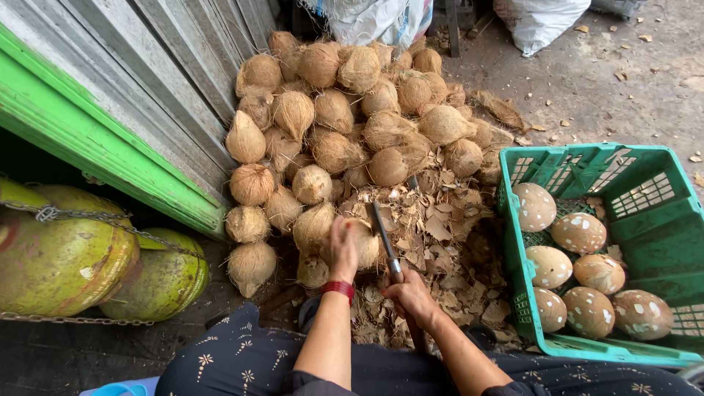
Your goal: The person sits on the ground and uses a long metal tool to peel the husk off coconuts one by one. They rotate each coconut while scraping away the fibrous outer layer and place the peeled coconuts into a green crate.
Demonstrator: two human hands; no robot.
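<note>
Starting at far left: 2 greenish-yellow gas cylinders (70,253) lying on their sides, chained, below a green-edged metal shutter (103,139). Next, a big pile of brown husked coconuts (345,117) heaped against the shutter on the ground. Near the pile's front edge, left hand (342,248), red band at the wrist, pressed down on 1 husked coconut (363,242), fingers curled over its top, holding it in place. Just right of that, right hand (411,293) wrapped tight around the handle of a long knife (385,238), blade pointing away and resting beside the held coconut. Dry husk scraps (447,249) scattered under and around both hands. Farther right, a green plastic crate (664,220) holding 7 peeled coconuts (579,233), tan with white patches. Dark patterned fabric across the lap at bottom.
</note>
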